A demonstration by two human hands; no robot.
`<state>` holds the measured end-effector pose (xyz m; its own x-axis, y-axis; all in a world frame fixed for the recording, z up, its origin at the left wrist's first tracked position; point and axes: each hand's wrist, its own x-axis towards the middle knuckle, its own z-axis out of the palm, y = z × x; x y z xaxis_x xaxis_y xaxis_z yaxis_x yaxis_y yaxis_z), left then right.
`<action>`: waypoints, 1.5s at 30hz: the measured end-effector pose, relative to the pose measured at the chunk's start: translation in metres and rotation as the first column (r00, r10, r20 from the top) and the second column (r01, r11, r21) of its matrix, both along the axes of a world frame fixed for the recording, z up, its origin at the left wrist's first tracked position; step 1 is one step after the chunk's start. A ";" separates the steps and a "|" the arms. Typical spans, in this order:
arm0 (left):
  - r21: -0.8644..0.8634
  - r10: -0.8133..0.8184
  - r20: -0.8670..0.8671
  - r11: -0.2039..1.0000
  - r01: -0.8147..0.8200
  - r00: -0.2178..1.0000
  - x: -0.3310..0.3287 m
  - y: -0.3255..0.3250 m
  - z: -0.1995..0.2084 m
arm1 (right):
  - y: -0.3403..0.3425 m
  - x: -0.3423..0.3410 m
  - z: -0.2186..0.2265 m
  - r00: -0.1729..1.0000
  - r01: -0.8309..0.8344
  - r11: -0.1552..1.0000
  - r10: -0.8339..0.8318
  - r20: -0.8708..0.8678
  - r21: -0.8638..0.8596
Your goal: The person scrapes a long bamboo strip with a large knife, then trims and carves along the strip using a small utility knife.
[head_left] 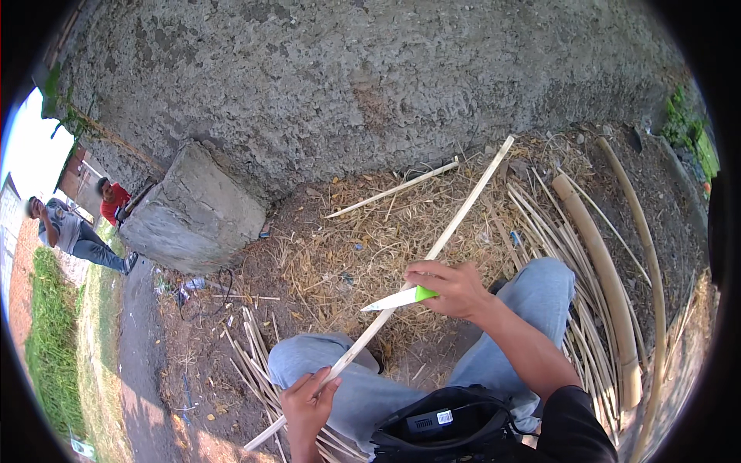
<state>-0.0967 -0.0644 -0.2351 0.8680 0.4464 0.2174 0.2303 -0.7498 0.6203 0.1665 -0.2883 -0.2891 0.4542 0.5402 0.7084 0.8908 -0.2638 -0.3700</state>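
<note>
A long pale bamboo strip [463,210] runs slantwise across my lap, from the lower left up toward the wall. My left hand [307,403] is closed around its lower part, beside my left knee. In my right hand [455,289] is a knife [392,299] with a white blade and a bright green handle. The blade lies across the strip near its middle, pointing left. My right fingers wrap the handle close to the strip; whether they also touch the strip I cannot tell.
Bamboo shavings [332,262] cover the ground before me. Cut strips [251,359] lie at my left, more strips [583,339] and a thick bamboo piece [594,255] at my right. A rough wall [370,85] and concrete block [193,208] stand ahead. Two people [65,228] are at far left.
</note>
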 end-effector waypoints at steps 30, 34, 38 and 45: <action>0.081 -0.321 -0.010 0.944 0.321 0.947 0.180 -0.063 -0.072 | 0.049 0.021 0.011 0.703 0.550 0.559 0.090 -0.705 0.620; -0.009 -0.401 -0.041 0.916 0.401 0.915 0.214 -0.062 -0.080 | 0.046 0.030 0.008 0.671 0.601 0.539 0.060 -0.739 0.590; 0.072 -0.340 0.148 0.940 0.332 0.929 0.241 -0.055 -0.054 | 0.036 0.040 0.013 0.715 0.550 0.531 0.100 -0.692 0.644; 0.219 -0.328 0.154 0.931 0.292 0.932 0.202 -0.035 0.029 | 0.015 0.047 0.024 0.730 0.494 0.700 -0.013 -0.683 0.516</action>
